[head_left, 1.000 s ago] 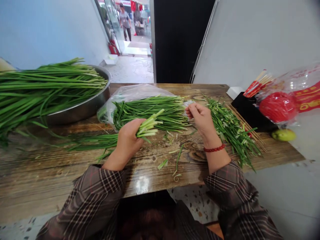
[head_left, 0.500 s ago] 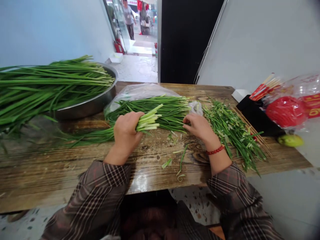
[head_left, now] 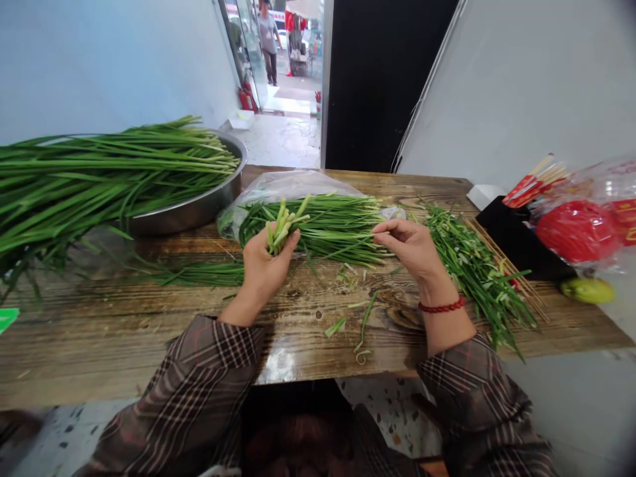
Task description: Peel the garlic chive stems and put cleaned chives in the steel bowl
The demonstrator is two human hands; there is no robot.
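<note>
My left hand [head_left: 268, 265] is wrapped round a bunch of garlic chives [head_left: 285, 225], whose pale cut ends stick up above the thumb. Long green leaves [head_left: 199, 273] trail leftward from beneath that hand over the wooden table [head_left: 298, 344]. My right hand [head_left: 410, 248], with a red bracelet at the wrist, pinches thumb and forefinger together by the stem ends of a chive pile [head_left: 338, 218]. Whatever sits between those fingertips is too small to make out. Under and behind the pile lies a clear plastic bag [head_left: 298, 182].
At left a metal basin [head_left: 199, 207] overflows with chives [head_left: 124, 165]. Trimmed leaves [head_left: 477, 271] are heaped on the right, beside thin sticks and a black holder [head_left: 521, 242] of red-wrapped chopsticks. Loose scraps [head_left: 365, 324] dot the front. Beyond the doorway walks a person [head_left: 268, 43].
My left hand has turned, so the chive ends now point upward rather than right. My right fingers have come together in a pinch. The view has shifted slightly.
</note>
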